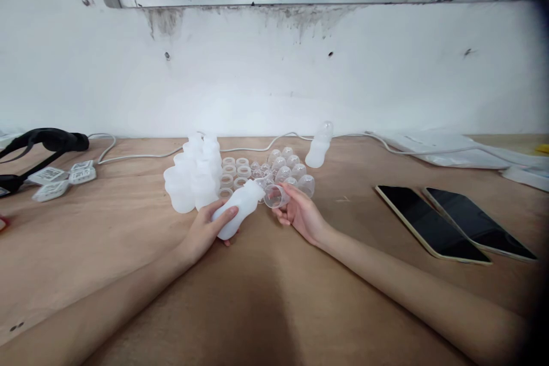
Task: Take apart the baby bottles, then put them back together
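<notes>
My left hand (214,224) is wrapped round a white bottle (241,210), which tilts up to the right. A clear cap (274,197) is held in the fingers of my right hand (298,210), its open end turned toward the bottle's top. Several white bottles (182,189) stand together left of the hands. Behind the hands lie several translucent rings (229,170), small clear teats (256,167) and clear domed caps (299,171). One capped bottle (318,148) stands apart, behind and right of the caps.
Two dark-screened phones (431,223) (480,223) lie at the right. Plastic bags (433,148) rest near the wall. A white cable (141,156) runs along the back. At the left are a black strap-like object (55,140) and several small wrapped packets (50,190).
</notes>
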`<state>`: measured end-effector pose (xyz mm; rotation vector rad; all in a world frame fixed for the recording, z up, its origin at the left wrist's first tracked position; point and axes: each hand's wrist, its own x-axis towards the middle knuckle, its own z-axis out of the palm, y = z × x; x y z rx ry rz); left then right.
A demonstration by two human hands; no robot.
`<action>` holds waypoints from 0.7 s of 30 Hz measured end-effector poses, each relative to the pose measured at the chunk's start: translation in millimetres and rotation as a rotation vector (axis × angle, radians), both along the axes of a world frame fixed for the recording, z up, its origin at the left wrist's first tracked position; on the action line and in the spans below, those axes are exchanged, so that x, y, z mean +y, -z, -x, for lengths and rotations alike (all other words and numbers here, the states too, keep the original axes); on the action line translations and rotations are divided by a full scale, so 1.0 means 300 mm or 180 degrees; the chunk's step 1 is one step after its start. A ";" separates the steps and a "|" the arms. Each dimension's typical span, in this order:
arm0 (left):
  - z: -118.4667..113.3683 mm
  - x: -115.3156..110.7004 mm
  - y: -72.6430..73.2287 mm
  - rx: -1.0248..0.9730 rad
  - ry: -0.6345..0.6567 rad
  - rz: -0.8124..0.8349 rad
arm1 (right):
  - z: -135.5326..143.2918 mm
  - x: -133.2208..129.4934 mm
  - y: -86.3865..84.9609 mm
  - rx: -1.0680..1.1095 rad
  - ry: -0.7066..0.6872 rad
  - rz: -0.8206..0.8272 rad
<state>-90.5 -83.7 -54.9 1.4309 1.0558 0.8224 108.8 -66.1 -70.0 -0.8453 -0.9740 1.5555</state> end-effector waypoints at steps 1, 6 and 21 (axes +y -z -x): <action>-0.001 -0.001 -0.004 0.0027 -0.0010 -0.0020 | -0.001 -0.001 -0.003 -0.0016 0.0050 -0.0065; -0.010 -0.011 -0.023 0.0349 0.0018 -0.0145 | -0.007 -0.010 -0.019 -0.0390 0.0285 -0.0892; 0.013 -0.028 -0.054 0.0086 0.0655 0.0410 | -0.022 -0.056 -0.047 -0.2649 0.0134 -0.2845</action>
